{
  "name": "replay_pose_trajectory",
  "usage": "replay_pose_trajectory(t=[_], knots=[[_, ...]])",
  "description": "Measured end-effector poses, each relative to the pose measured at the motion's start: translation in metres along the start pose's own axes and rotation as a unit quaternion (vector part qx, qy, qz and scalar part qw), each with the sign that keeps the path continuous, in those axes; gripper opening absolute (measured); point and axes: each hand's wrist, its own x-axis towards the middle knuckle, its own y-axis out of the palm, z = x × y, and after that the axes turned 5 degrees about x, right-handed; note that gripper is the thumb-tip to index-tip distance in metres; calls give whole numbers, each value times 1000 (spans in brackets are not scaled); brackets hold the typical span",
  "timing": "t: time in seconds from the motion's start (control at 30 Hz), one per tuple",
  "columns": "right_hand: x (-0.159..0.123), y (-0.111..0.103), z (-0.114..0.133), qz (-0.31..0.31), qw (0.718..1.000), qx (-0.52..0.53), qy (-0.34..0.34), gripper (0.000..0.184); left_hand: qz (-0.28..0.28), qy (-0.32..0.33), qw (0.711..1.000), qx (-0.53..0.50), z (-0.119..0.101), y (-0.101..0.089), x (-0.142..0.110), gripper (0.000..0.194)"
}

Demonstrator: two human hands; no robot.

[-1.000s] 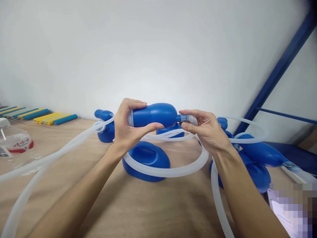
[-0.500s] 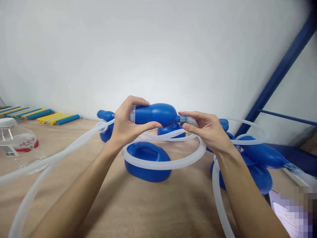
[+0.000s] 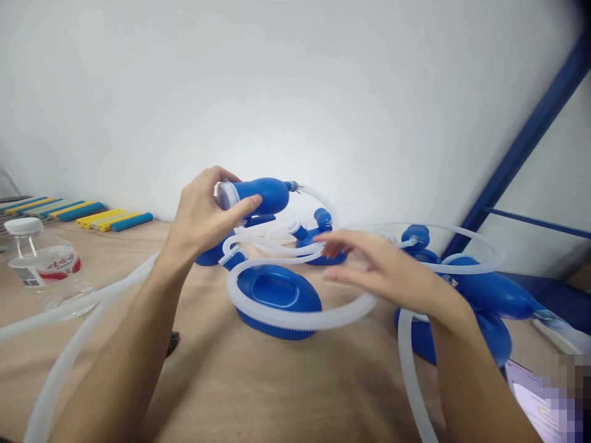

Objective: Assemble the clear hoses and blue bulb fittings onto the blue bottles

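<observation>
My left hand (image 3: pixel 203 215) is closed around the wide, clear-rimmed end of a blue urinal cup (image 3: pixel 268 198), holding it sideways above the table. From the cup's narrow tip a white hose (image 3: pixel 323 200) curves down to the right. My right hand (image 3: pixel 369 261), slightly blurred, hangs with fingers apart over the hose loops and touches nothing that I can make out. Below lies a blue urinal bottle (image 3: pixel 307 298), with a ribbed white hose (image 3: pixel 281 318) looping across its front. A second blue bottle (image 3: pixel 318 257) sits behind, partly hidden by hoses.
More blue bottles and cups (image 3: pixel 492 292) crowd the right side, beside a phone-like screen (image 3: pixel 530 394). A clear plastic water bottle (image 3: pixel 55 267) stands at left, near yellow and blue sticks (image 3: pixel 111 219). White hoses (image 3: pixel 60 369) cross the left front. A blue metal frame (image 3: pixel 521 144) rises at right.
My right hand has let go of the hose joint at the cup's tip and opened, moving lower. My left hand has carried the cup to the left and slightly up.
</observation>
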Motion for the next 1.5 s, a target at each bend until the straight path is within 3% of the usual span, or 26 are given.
replay_pose_trajectory(t=[0.03,0.1,0.17,0.27,0.4,0.5,0.67,0.87,1.07,1.17,1.23,1.4,1.5], knots=[[0,3,4,93,995,-6,27,55,-16,-27,1000,4,-1,-3,0,43],[2,12,4,202,977,-27,60,61,-33,-56,998,22,-3,-10,0,39],[7,26,-6,238,967,-22,85,68,-19,-43,998,46,-7,-15,-4,36],[16,50,-27,271,958,5,93,76,87,-27,992,89,-12,-15,-12,37],[24,73,-45,211,974,-6,83,48,234,-33,949,209,-20,2,-25,34],[27,81,-48,177,980,-12,90,29,277,10,918,284,-28,21,-39,34],[29,79,-50,176,982,-5,70,21,339,31,878,336,-42,51,-59,40],[29,72,-49,189,974,-82,98,24,351,23,903,248,-31,72,-54,46],[28,83,-51,115,960,-184,174,38,301,52,931,199,12,101,-49,52],[26,68,-36,68,967,-183,164,43,300,54,933,192,38,112,-41,53],[18,48,-15,-2,981,-163,104,42,299,53,935,181,51,111,-32,54],[-20,-9,43,-181,977,-114,-11,39,224,26,950,215,65,91,-16,49],[-45,-34,59,-208,967,-139,-46,27,208,-5,955,212,74,84,-14,52]])
